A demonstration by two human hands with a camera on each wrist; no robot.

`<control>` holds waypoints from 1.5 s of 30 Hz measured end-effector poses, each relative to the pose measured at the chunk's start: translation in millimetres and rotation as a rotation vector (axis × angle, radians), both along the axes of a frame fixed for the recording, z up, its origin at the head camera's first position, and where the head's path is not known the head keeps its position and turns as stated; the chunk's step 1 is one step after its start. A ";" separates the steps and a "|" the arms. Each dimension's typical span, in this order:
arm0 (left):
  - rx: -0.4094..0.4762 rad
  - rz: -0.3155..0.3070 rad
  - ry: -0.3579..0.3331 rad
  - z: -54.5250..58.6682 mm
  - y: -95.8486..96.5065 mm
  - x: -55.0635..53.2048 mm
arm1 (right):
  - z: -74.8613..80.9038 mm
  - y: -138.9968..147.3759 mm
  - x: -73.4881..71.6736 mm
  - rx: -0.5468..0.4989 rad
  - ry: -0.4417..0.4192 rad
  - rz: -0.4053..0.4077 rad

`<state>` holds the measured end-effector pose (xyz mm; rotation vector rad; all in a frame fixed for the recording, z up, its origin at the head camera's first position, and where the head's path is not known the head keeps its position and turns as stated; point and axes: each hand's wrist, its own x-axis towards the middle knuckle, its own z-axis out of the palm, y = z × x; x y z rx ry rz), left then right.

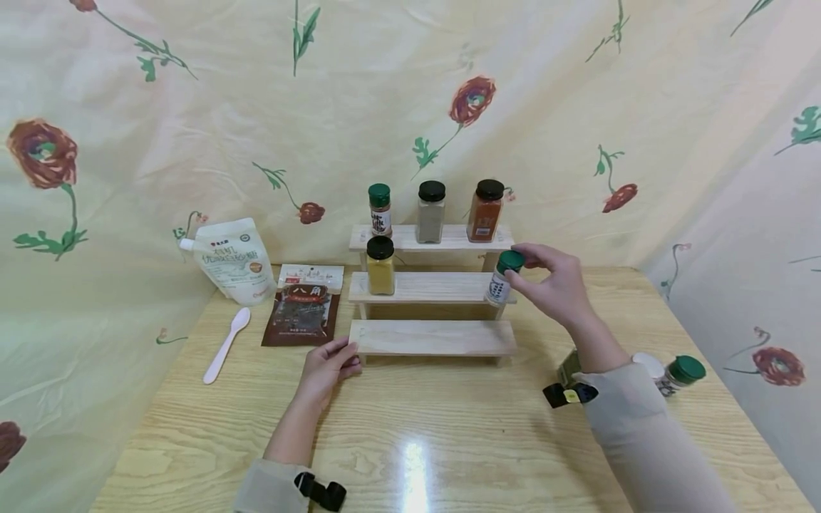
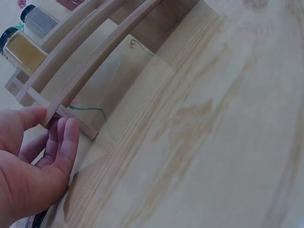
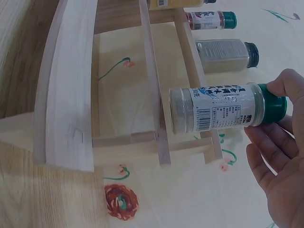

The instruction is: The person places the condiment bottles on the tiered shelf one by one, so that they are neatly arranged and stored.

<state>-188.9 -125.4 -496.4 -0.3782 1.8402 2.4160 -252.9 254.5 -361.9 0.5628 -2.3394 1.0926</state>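
Observation:
A three-tier wooden spice rack (image 1: 431, 338) stands on the table. My left hand (image 1: 326, 372) grips the left end of its lowest shelf, thumb on top and fingers curled beneath in the left wrist view (image 2: 42, 156). By its green cap, my right hand (image 1: 553, 279) pinches a white-labelled spice shaker (image 3: 221, 109) at the right end of the middle shelf. Whether the shaker's base touches the shelf, I cannot tell. On the middle shelf's left end stands a yellow spice jar (image 1: 381, 274). The top shelf bears a green-capped shaker (image 1: 380, 217), a grey spice jar (image 1: 430, 217) and a red-orange spice jar (image 1: 484, 217).
Left of the rack are a brown spice packet (image 1: 303, 313), a white spouted pouch (image 1: 236, 263) and a pale spoon (image 1: 227, 345). Beside my right forearm stand another green-capped shaker (image 1: 681, 374), a white-topped container (image 1: 648, 365) and a partly hidden green jar (image 1: 568, 367). Patterned cloth (image 1: 551, 107) hangs behind.

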 end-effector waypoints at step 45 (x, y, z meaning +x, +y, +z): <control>-0.021 0.001 -0.017 -0.9 -0.2 0.0 | 11.2 -92.9 -39.3 0.004 -0.186 0.220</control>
